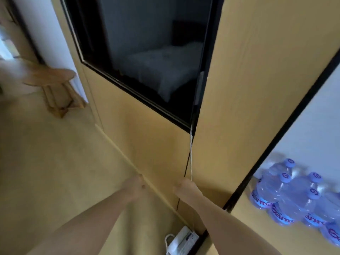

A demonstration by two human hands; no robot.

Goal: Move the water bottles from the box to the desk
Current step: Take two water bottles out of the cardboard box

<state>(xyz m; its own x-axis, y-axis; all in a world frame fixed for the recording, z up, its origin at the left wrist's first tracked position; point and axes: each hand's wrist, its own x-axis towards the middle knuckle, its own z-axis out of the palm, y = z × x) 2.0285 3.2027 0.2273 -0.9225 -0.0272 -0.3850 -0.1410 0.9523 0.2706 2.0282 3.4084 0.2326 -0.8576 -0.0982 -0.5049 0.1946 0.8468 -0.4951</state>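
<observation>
While both hands empty, water bottles near desk edge.

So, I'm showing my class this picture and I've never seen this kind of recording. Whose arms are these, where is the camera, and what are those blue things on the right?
There is no machine here: a person wears a wide-angle camera on the head, looking forward and down, so the picture is tilted and blurred. The left hand and right hand reach forward; neither appears to hold anything. The water bottles stand together on the wooden desk. A dark TV screen hangs on the wall, and a white phone sits low down. No box is in view.
</observation>
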